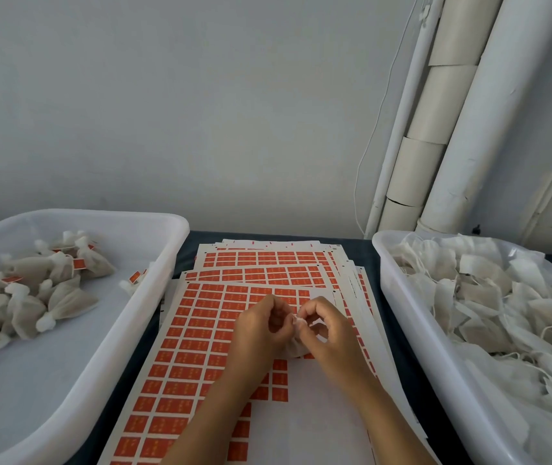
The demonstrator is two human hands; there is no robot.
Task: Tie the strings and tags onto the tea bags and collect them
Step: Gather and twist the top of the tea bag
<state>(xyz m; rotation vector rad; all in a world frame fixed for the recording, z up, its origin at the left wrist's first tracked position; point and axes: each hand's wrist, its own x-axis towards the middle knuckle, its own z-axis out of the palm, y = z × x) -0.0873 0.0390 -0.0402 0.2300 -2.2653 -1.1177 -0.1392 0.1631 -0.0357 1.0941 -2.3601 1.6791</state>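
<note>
From the head camera, both hands meet over the sticker sheets at about 6 o'clock in the scene. The left hand (261, 325) and the right hand (326, 325) have their fingers (305, 312) curled inward, pinching the gathered neck of one white tea bag (293, 347), whose body hangs just below and between the palms. Whether a string runs through the pinch is too small to tell. My reading is that the neck is being tied off.

The tied bags (33, 290), several with orange tags, lie heaped in the left bin (167, 250) at 9 o'clock. The untied bags (489, 297), tangled with loose strings, fill the right bin (402, 297) at 3 o'clock. The orange tag sheets (201, 330) are stacked in overlapping layers on the dark bench (194, 234) between the two bins.

The likely trouble is a slipped pinch: the neck is small and soft, so it could loosen before the knot sets. Loose strings in the right bin could also snag and drag out extra bags on the next pick.

Room is narrow: the bin rims flank the sheets closely on both sides, and the sheets' right edges fan out to the right bin's wall. The freest space lies straight up, and toward 12 o'clock up to the wall.
</note>
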